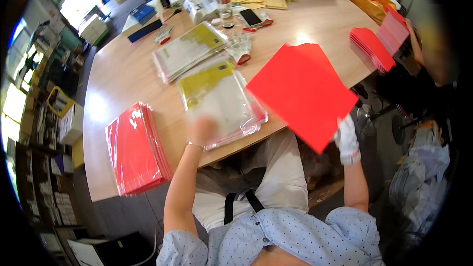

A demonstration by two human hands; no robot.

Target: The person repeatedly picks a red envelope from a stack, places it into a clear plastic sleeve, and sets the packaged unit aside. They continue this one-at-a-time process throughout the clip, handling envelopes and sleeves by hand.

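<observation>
Far left on the table (101, 76): pile of red packs (134, 148) in shiny clear film, lying flat near the table's edge. Next, a rear stack of clear bags (189, 51) with yellow-green print. Left hand (202, 130), bare and motion-blurred, is at the near left part of a front stack of clear bags (221, 101); cannot tell whether its fingers pinch the film or merely rest on it. Crumpled white glove (241, 44) with red cuff sits just beyond this stack, black phone (251, 17) further back. Right of the stack: red sheets (301, 93), tilted corner-on, lowest corner past the table's near edge. Right hand (347, 140), white-gloved, grasps them by the lower right edge. Far right: fanned red stack (368, 49), co-worker's forearm (416, 47) beside it.
</observation>
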